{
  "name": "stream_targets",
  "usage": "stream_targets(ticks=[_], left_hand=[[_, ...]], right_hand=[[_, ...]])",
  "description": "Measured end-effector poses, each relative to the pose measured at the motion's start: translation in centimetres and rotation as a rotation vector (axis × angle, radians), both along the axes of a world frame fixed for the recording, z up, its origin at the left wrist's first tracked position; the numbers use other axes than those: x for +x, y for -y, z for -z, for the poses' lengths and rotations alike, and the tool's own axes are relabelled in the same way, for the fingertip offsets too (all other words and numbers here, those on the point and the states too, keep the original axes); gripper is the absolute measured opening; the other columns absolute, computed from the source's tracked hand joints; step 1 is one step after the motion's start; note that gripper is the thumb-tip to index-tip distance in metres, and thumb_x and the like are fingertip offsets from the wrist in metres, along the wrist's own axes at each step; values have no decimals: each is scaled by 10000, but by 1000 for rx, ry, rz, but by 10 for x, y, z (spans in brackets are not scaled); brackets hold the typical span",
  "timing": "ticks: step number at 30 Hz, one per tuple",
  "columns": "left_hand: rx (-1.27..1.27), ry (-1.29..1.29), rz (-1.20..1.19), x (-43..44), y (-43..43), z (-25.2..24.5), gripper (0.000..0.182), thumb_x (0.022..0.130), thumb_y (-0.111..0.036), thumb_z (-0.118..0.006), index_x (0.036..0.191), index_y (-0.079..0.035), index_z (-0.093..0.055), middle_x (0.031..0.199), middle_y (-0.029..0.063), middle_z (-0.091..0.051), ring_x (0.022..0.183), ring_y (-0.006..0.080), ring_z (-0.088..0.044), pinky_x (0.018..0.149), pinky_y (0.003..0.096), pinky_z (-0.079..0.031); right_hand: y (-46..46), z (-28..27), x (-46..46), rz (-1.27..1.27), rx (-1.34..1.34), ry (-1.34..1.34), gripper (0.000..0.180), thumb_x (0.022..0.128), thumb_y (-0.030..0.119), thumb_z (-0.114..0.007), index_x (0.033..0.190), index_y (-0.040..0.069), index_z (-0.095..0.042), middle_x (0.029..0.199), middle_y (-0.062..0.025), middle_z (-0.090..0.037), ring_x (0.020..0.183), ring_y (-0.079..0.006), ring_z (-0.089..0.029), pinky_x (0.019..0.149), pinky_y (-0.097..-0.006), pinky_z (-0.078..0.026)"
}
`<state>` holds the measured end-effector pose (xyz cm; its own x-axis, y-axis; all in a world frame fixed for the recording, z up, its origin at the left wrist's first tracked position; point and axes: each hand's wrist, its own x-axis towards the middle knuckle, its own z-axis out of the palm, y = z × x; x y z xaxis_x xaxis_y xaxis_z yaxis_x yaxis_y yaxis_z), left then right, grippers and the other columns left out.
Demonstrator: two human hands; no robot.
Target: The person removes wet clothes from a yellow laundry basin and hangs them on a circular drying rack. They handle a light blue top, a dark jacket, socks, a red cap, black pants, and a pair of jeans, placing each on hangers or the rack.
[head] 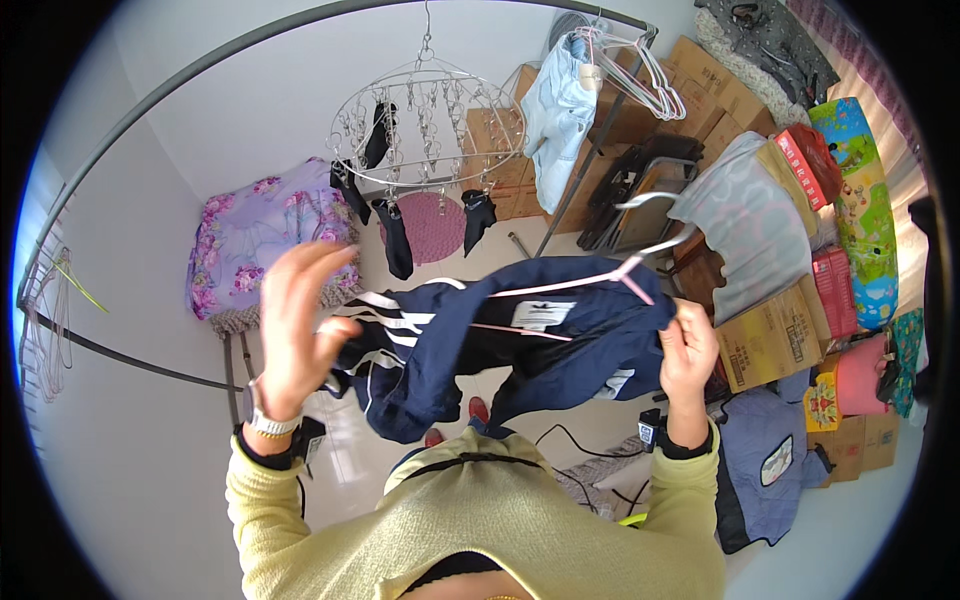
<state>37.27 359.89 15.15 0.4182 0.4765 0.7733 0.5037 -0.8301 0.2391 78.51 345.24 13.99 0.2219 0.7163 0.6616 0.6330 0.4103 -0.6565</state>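
My right hand grips the collar edge of a navy jacket with white stripes on its sleeve. A pink-and-white clothes hanger sits inside the jacket, its hook pointing up and away from me. A white label shows on the inner back. My left hand is raised beside the striped shoulder, slightly blurred, fingers apart and holding nothing. Whether its wrist side brushes the fabric I cannot tell.
A metal rail arches overhead, carrying a round clip hanger with black socks, light-blue jeans and bare hangers. Cardboard boxes and folded chairs crowd the right. A floral purple bundle lies left.
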Motion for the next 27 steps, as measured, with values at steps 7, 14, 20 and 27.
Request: stream_targets(ticks=[7,14,20,27], left_hand=[[-44,-213,295,75,-6,-13,301,815,-209,-771,983,-43,-584,793,94,-578,680,300,-612,585,388,-495],[-56,-141,230,92,-11,-3,241,796,-21,-746,966,-31,-575,779,119,-552,593,323,-578,521,391,-455],[-30,-7,91,62,-19,-7,177,825,45,-683,956,-8,-576,768,149,-534,604,340,-544,551,373,-442],[77,-10,108,46,-32,-19,225,802,103,-651,1001,19,-588,739,146,-516,574,299,-506,529,362,-409]], right_hand=[[-24,-8,-22,-80,-61,157,108,891,26,-697,973,3,-631,721,-103,-609,601,-214,-579,577,-314,-451],[-28,-14,-20,-177,-28,322,220,859,49,-735,1058,19,-645,810,-118,-668,666,-290,-647,602,-351,-493],[-3,13,26,-29,-548,210,302,840,144,-792,1087,31,-658,807,-88,-663,712,-217,-609,658,-343,-490],[25,37,74,191,-612,42,160,876,92,-728,890,-24,-618,672,-55,-542,662,-99,-540,600,-301,-448]])
